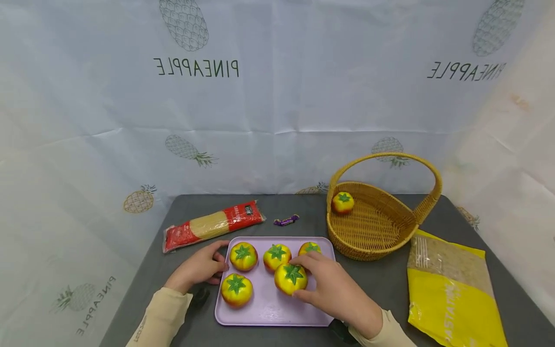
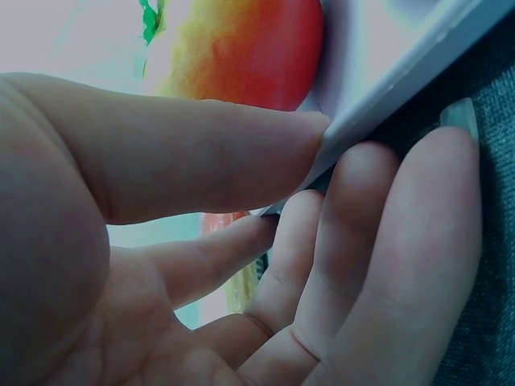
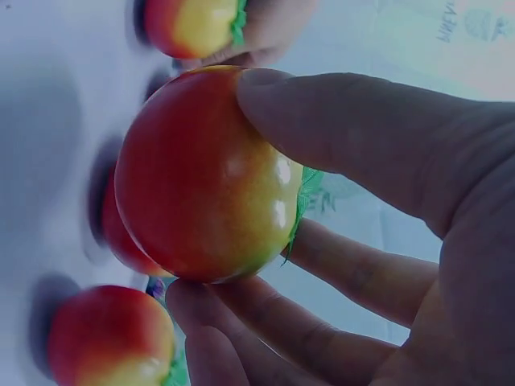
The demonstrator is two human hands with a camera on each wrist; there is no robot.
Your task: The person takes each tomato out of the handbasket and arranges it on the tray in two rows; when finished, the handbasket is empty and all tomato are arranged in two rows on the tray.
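On a lilac tray (image 1: 269,315) stand several yellow-and-red tomatoes with green star-shaped leaf tops, among them a front left tomato (image 1: 236,290) and a back left tomato (image 1: 244,256). My right hand (image 1: 336,286) grips another tomato (image 3: 205,173) between thumb and fingers, over the tray. In the head view this tomato overlaps the middle tomato (image 1: 276,256), and my hand partly covers the back right tomato (image 1: 310,248). At the tray's left side, my left hand (image 1: 201,265) pinches the rim, thumb (image 2: 241,157) on top and fingers along the outside.
Behind the tray's right corner stands a wicker basket (image 1: 368,231) with a tall handle and one tomato (image 1: 343,203) inside. A yellow pasta bag (image 1: 453,294) lies at the right, a red noodle packet (image 1: 212,225) at the back left. A purple-wrapped candy (image 1: 286,220) lies behind the tray.
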